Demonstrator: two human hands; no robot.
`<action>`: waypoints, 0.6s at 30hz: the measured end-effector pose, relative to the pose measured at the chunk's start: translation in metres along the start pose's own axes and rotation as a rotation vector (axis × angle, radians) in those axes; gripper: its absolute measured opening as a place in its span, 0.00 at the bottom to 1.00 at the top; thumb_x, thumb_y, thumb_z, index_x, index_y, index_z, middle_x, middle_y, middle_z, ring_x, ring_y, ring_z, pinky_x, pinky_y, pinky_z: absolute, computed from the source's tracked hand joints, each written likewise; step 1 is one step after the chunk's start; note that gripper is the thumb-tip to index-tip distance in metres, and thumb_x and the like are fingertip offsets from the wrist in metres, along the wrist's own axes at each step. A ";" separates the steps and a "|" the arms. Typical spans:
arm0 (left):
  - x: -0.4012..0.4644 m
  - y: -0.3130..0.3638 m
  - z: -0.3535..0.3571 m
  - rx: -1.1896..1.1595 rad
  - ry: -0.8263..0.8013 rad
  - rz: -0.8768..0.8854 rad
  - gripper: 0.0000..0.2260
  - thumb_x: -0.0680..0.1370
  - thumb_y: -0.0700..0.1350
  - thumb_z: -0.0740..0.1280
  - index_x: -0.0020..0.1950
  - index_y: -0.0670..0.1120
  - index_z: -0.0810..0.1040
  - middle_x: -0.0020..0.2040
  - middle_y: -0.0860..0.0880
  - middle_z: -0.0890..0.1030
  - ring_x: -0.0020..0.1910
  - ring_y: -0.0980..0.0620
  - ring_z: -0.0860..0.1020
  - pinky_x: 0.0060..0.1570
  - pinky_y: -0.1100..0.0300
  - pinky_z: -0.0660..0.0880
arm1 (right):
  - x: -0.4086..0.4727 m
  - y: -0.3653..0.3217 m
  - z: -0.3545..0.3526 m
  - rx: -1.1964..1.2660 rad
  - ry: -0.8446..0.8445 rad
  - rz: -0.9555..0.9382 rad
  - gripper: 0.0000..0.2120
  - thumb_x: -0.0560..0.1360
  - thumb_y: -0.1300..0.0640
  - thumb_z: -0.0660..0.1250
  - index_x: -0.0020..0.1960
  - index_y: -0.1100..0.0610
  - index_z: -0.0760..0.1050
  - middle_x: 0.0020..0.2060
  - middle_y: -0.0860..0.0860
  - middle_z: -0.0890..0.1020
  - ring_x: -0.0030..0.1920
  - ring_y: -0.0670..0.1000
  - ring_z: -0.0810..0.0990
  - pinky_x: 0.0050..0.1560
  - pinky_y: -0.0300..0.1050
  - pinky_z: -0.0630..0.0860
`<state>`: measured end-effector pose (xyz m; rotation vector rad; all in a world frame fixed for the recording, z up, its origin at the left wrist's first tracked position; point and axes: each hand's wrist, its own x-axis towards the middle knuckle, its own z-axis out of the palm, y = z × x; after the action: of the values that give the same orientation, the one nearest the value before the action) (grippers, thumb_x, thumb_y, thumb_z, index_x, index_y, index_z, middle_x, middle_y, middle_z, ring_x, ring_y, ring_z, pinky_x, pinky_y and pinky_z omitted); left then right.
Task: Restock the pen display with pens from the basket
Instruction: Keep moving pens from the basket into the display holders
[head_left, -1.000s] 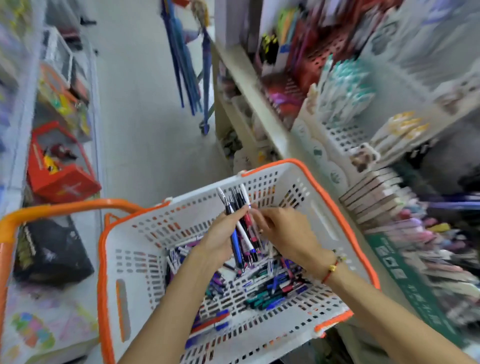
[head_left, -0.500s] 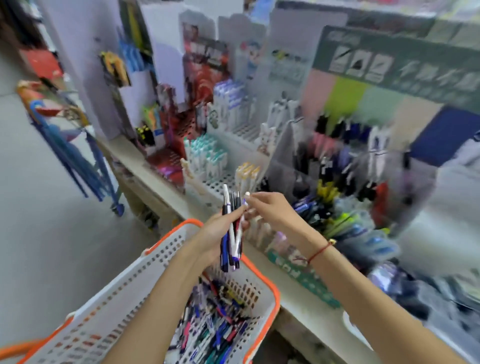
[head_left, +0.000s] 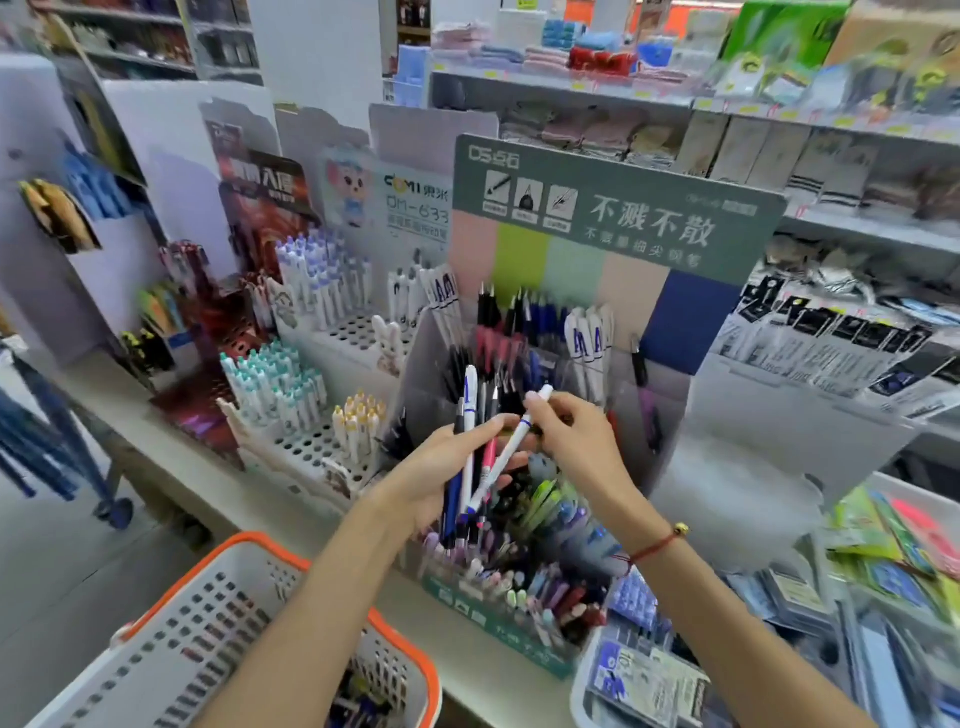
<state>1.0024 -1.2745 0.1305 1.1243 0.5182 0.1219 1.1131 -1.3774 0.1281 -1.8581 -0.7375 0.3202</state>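
My left hand (head_left: 434, 475) grips a bunch of pens (head_left: 466, 467), blue, white, pink and black, held upright in front of the pen display (head_left: 618, 218). My right hand (head_left: 576, 441) pinches one white pen (head_left: 511, 449) near its top end, the pen slanting down into the bunch. The display is a tiered cardboard stand with a green header and rows of dark, pink, blue and white pens. The white basket with an orange rim (head_left: 249, 540) sits at the lower left, with a few pens visible inside.
White pen racks (head_left: 332, 332) with teal, yellow and blue-capped pens stand left of the display on the shelf. Packaged stationery (head_left: 831, 343) hangs at the right and a tray of packs (head_left: 649, 680) lies at the lower right. The aisle floor is at the left.
My view has swung from the basket up to the display. Both hands rose with the bunch of pens, and my right hand has drawn one white pen partly out of it.
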 end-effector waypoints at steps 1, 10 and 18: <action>0.005 0.001 0.001 -0.008 0.000 0.000 0.12 0.83 0.46 0.61 0.62 0.43 0.78 0.49 0.48 0.86 0.44 0.55 0.84 0.37 0.63 0.79 | 0.003 0.003 -0.006 0.009 0.037 0.022 0.17 0.81 0.50 0.62 0.36 0.56 0.74 0.26 0.46 0.73 0.27 0.44 0.70 0.34 0.41 0.67; 0.039 0.014 -0.011 -0.120 0.058 0.021 0.09 0.82 0.45 0.61 0.60 0.46 0.77 0.47 0.49 0.86 0.44 0.52 0.84 0.37 0.61 0.80 | 0.021 0.000 -0.026 0.358 0.285 0.104 0.10 0.84 0.56 0.55 0.45 0.58 0.68 0.33 0.55 0.80 0.26 0.47 0.80 0.26 0.36 0.75; 0.061 0.020 -0.017 -0.120 0.003 0.088 0.08 0.82 0.45 0.62 0.58 0.47 0.78 0.39 0.52 0.83 0.33 0.56 0.80 0.33 0.63 0.79 | 0.032 0.001 -0.066 0.343 0.724 0.049 0.10 0.84 0.56 0.53 0.45 0.51 0.66 0.40 0.59 0.81 0.32 0.51 0.82 0.34 0.44 0.79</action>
<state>1.0512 -1.2307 0.1222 1.0298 0.4588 0.2282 1.1742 -1.4068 0.1575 -1.5073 -0.1251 -0.1909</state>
